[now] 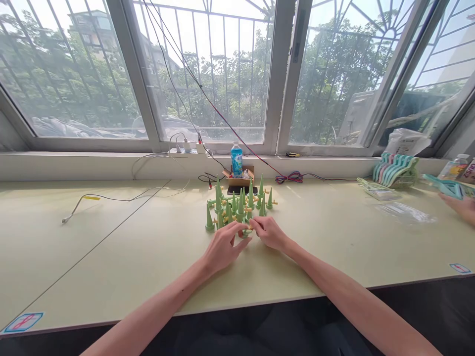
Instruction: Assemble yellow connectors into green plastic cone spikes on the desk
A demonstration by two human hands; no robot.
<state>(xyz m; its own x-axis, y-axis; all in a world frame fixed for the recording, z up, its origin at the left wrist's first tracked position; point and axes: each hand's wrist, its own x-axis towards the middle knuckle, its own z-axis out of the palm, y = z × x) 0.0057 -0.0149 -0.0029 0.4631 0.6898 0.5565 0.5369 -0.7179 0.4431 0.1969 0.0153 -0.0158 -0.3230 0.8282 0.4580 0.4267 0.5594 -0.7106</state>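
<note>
A green piece sits between the fingers and thumb of the left hand, low over the near edge of a cluster of green cones. The left hand's digits are curled about it, and the right hand has thumb and forefinger pinched together at a small yellow part on the side facing that hand. The fingers cover most of the piece, so its full shape cannot be made out, nor whether its underside touches the table. The cones stand upright, crowded together just beyond the hands; those at the back are partly hidden by the front ones, and the yellow fittings among them are too small to tell apart. Behind them lies a dark flat object, partly covered by the cones, then a small open box with a blue-labelled bottle. At the far right, another person's hand, cut off by the picture's edge, is near teal items that are hard to identify.
</note>
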